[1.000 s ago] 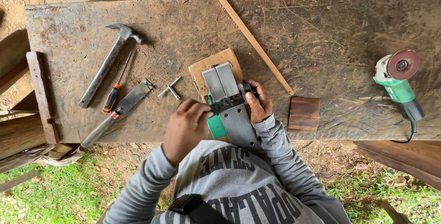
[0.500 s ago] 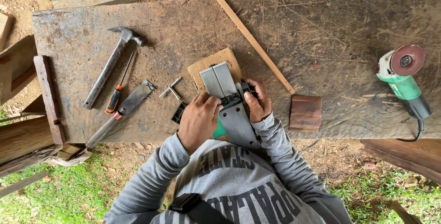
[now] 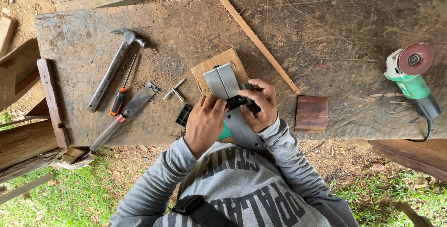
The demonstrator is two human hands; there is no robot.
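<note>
Here, fingers curled and pressed around a grey power planer (image 3: 226,85): left hand (image 3: 204,123) gripping its near left side, right hand (image 3: 259,105) clamped on its black knob, over a plywood square (image 3: 208,68) mid-bench. Left: 1 hammer (image 3: 114,66), 1 screwdriver (image 3: 122,94). Far right: green angle grinder (image 3: 412,82).

Hammer (image 3: 115,67) left of screwdriver (image 3: 122,94), grinder (image 3: 411,78) far right on workbench (image 3: 326,36)

Grey metal planer (image 3: 223,81) on wooden block (image 3: 205,71)

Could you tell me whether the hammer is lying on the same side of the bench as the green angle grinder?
No: the hammer lies at the bench's left end, the green angle grinder at its right.
</note>
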